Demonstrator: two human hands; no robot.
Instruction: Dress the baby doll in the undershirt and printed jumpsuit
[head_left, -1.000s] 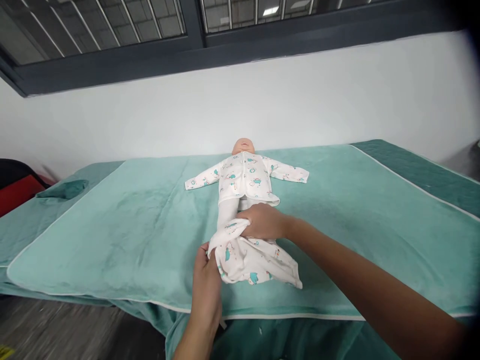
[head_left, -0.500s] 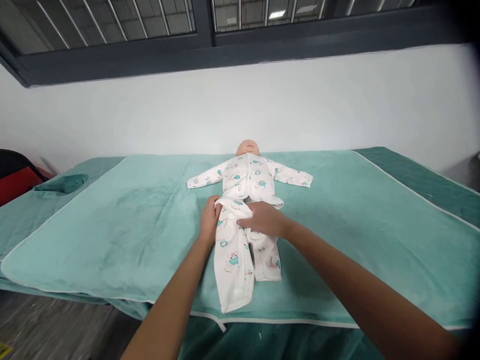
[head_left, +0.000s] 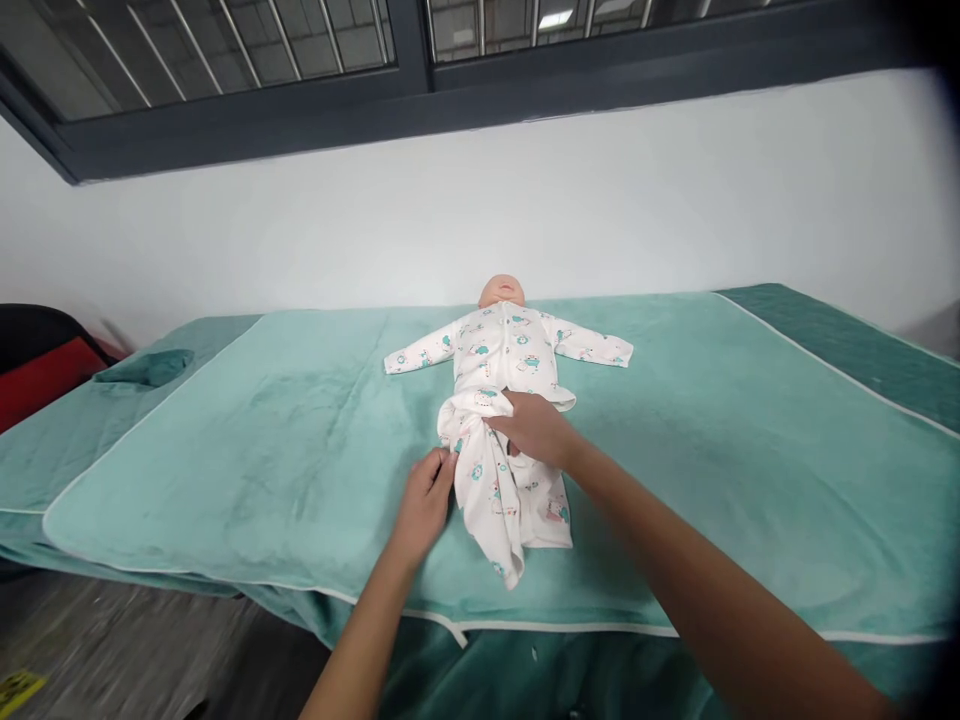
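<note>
A baby doll (head_left: 502, 290) lies on its back, head toward the wall, arms spread. It wears a white printed baby jacket (head_left: 491, 345) closed down the front. Matching white baby pants (head_left: 487, 480) cover its lower body, bunched and twisted at the left leg. My right hand (head_left: 536, 428) grips the pants near the waist, thumb and fingers closed on the cloth. Lower on the left side, my left hand (head_left: 429, 500) pinches the outer edge of the left pant leg. The doll's legs are hidden by the pants and my right hand.
A light green plush blanket (head_left: 247, 470) with white piping covers the bed, over a darker green cover (head_left: 847, 340). Behind it stand a white wall (head_left: 315, 230) and a dark window frame (head_left: 480, 95). A red and black object (head_left: 49, 370) sits at the far left.
My left hand has moved from the waistband down to the side of the left pant leg. That leg is now bunched and twisted, its hem drawn up and to the right.
</note>
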